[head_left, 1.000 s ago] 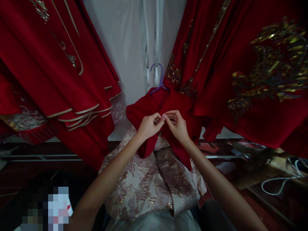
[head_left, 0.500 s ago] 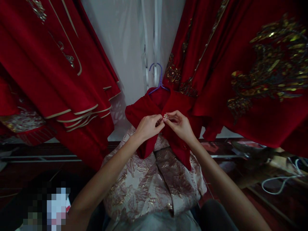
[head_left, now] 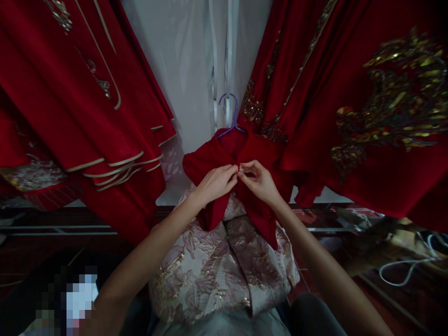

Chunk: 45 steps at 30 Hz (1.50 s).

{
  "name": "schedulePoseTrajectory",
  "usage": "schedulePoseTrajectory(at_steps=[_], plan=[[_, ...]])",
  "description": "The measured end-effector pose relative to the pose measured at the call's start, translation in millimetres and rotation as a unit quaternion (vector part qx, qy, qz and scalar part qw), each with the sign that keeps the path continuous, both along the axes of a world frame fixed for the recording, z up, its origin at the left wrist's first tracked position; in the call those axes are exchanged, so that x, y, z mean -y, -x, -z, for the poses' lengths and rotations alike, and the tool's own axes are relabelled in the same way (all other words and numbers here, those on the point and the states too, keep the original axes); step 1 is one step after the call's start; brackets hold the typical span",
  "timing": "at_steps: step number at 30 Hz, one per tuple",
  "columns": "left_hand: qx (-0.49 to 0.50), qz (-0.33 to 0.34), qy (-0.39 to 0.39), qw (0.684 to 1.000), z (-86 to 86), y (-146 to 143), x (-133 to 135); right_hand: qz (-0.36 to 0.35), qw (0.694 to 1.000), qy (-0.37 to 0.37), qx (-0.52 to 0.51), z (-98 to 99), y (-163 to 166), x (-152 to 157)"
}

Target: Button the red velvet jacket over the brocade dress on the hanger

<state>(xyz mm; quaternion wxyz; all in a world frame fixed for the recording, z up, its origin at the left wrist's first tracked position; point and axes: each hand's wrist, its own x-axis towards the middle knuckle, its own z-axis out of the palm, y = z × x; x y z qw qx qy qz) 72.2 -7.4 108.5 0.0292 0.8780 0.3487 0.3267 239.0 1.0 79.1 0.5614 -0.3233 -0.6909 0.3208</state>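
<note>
A small red jacket (head_left: 208,161) hangs on a purple wire hanger (head_left: 234,122), with its collar parted at the top. At the jacket's front, my right hand (head_left: 259,181) pinches a small jewelled button (head_left: 241,169) between thumb and fingertips. My left hand (head_left: 219,181) meets it from the other side, its fingers closed on the jacket's front edge beside the button. The fingertips nearly touch, and the cloth between them is mostly hidden. Below the jacket spreads a pale pink-gold brocade garment (head_left: 196,270) with a leaf pattern, lying over my lap.
Red garments with pale piping (head_left: 115,135) hang on the left. On the right hangs a red garment with gold sequin embroidery (head_left: 402,98). A pale wall (head_left: 175,56) stands behind. A white cord (head_left: 397,275) lies low on the right.
My left fingers have straightened slightly and shifted at the front edge, closing the gap by the thumb. The right hand stays on the button. The view has moved a little.
</note>
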Motion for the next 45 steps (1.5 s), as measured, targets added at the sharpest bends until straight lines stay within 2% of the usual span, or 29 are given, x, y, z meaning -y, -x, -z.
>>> schedulePoseTrajectory(at_steps=[2, 4, 6, 8, 9, 11, 13, 15, 17, 20, 23, 25, 27, 30, 33, 36, 39, 43, 45], plan=[[0.067, -0.009, 0.034, 0.997, 9.9, -4.6, 1.0, 0.004, 1.0, -0.004, 0.007, 4.6, 1.9, 4.2], [0.164, 0.001, 0.104, 0.981, 24.9, -7.9, 1.8, 0.022, 0.998, -0.015, 0.051, 12.3, 0.4, 13.6], [0.267, 0.022, 0.191, 0.944, 42.8, -8.4, 2.2, 0.055, 0.991, -0.008, 0.121, 20.3, -6.8, 24.9], [0.342, 0.045, 0.27, 0.899, 59.7, -6.8, 2.9, 0.082, 0.982, 0.052, 0.164, 23.7, -18.7, 34.7], [0.358, 0.055, 0.306, 0.881, 66.5, -6.1, 3.3, 0.093, 0.979, 0.082, 0.161, 22.3, -25.2, 38.5], [0.364, 0.071, 0.371, 0.852, 75.0, -6.9, 3.4, 0.059, 0.982, 0.125, 0.132, 13.2, -36.5, 45.1], [0.363, 0.068, 0.41, 0.834, 76.7, -12.4, 1.4, -0.013, 0.982, 0.162, 0.098, -0.5, -43.0, 51.4], [0.384, 0.041, 0.413, 0.825, 74.2, -21.4, -2.9, -0.081, 0.975, 0.193, 0.08, -11.5, -43.8, 57.2], [0.418, 0.004, 0.408, 0.812, 71.6, -28.9, -7.1, -0.121, 0.97, 0.197, 0.079, -14.4, -40.7, 60.8], [0.433, 0.007, 0.471, 0.769, 72.2, -25.3, -6.2, -0.084, 0.978, 0.154, 0.111, -4.7, -34.1, 60.8], [0.395, 0.039, 0.571, 0.718, 76.7, -1.9, 5.4, -0.032, 0.974, 0.116, 0.191, 8.9, -27.3, 59.1], [0.388, 0.038, 0.591, 0.706, 78.0, 17.9, 15.2, -0.014, 0.962, 0.092, 0.256, 15.4, -20.7, 59.7], [0.382, 0.044, 0.578, 0.72, 76.1, 34.7, 23.2, 0.019, 0.952, 0.064, 0.3, 20.3, -11.4, 61.7], [0.319, 0.097, 0.544, 0.77, 69.7, 47.0, 29.8, 0.072, 0.945, 0.044, 0.317, 27.4, 5.6, 64.6], [0.242, 0.142, 0.516, 0.81, 64.7, 44.6, 32.1, 0.103, 0.939, 0.038, 0.325, 34.4, 19.3, 64.0], [0.218, 0.127, 0.482, 0.839, 63.5, 38.9, 31.4, 0.13, 0.939, 0.029, 0.318, 37.7, 23.0, 60.5], [0.246, 0.049, 0.411, 0.876, 67.4, 41.5, 24.9, 0.123, 0.948, 0.031, 0.293, 34.2, 17.2, 59.2], [0.287, -0.142, 0.195, 0.927, 83.8, 53.8, 10.4, 0.1, 0.969, 0.08, 0.211, 20.3, 8.6, 68.5], [0.265, -0.165, 0.151, 0.938, 93.5, 56.6, 4.5, 0.058, 0.979, 0.111, 0.159, 12.9, 8.7, 76.3]])
